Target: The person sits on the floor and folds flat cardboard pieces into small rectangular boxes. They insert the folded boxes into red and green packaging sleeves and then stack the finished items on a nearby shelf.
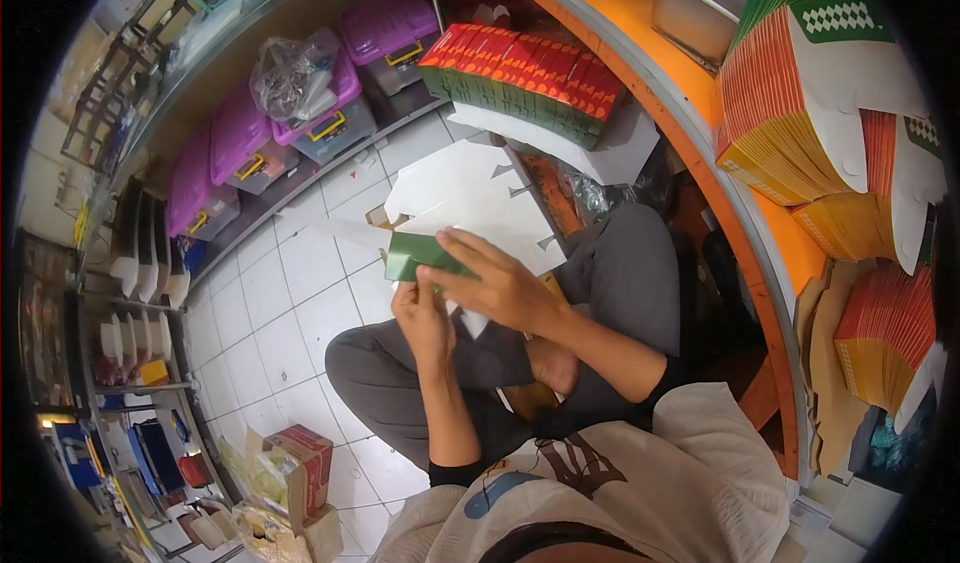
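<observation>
And there's the green carton piece [405,259], glossy, catching light along its face, held up between two hands: the left hand [425,313] pinches its near edge, the right hand [505,285] lies across its right side, and its left end juts out uncovered!

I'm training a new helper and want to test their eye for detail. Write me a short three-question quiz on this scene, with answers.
1. Multiple choice: What colour is the card-like piece being held?
A) purple
B) green
C) orange

2. True or false: Only the left hand touches that piece.

3. Fill the gap: Storage bins with ____ lids stand in a row, and a clear plastic bag rests on top of one.

Key:
1. B, green.
2. False; the right hand touches it too.
3. purple.
</observation>
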